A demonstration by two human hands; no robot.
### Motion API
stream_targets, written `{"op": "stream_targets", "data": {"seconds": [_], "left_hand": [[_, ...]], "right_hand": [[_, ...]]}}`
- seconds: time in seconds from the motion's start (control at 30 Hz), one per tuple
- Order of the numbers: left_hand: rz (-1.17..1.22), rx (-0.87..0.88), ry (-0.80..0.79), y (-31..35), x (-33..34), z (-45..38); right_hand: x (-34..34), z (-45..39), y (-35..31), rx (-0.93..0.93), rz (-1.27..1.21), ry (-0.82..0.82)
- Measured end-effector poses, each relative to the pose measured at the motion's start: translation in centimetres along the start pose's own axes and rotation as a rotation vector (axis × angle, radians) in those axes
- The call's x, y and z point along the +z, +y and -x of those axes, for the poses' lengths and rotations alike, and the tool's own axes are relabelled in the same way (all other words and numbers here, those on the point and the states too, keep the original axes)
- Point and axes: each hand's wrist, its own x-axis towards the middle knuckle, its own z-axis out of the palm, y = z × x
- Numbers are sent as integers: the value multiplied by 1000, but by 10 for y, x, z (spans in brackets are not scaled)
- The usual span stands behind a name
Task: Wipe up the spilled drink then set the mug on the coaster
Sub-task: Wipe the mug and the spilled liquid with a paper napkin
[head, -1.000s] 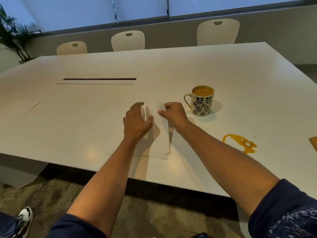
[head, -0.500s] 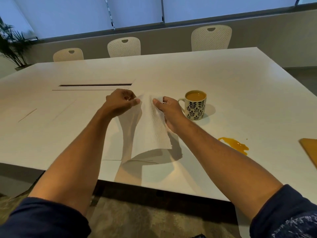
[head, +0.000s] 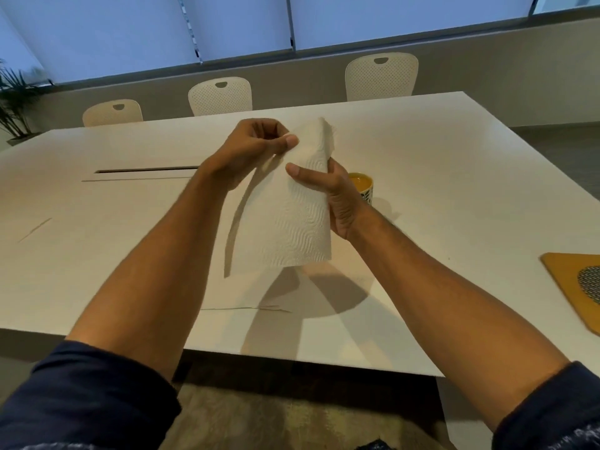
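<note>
Dim, bluish window light, soft shadows, wide-angle bending at edges, perhaps slight blur.

paper towel (head: pixel 292 209) lifted off table, right hand (head: pixel 328 193) shifted down its edge

Large white counter (head: pixel 454 177) with a long cable slot (head: pixel 146 170) left of centre. Three cream perforated chairs (head: pixel 220 95) along its far edge. Behind them a beige low wall (head: pixel 487 53), window blinds (head: pixel 243 24) above, drawn, bluish daylight. Potted plant (head: pixel 14 102) far left. Mottled carpet (head: pixel 292 423) underneath.
</note>
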Motion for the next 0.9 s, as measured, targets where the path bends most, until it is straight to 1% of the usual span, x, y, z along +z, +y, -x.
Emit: {"op": "stream_targets", "data": {"seconds": [0.13,0.27,0.43,0.5,0.57,0.7,0.8,0.9], "left_hand": [[64,41,68,0,45,-18],[-2,23,216,-4,80,-33],[-83,2,379,-18,95,-42],[-138,-30,425,-28,95,-44],[-179,-64,457,-42,95,-44],[-204,-153,490,-69,104,-45],[-193,-226,449,-87,110,-47],[-191,-254,436,-102,112,-48]], "right_hand": [[-20,12,-16,-80,166,250],[-44,24,-37,-161,197,451],[-79,39,-75,-311,213,760],[-93,44,-88,-344,265,888],[-102,46,-91,-342,371,982],[-112,39,-67,-300,678,1076],[-115,24,-40,-228,803,1106],[-115,11,-18,-176,870,1097]]}}
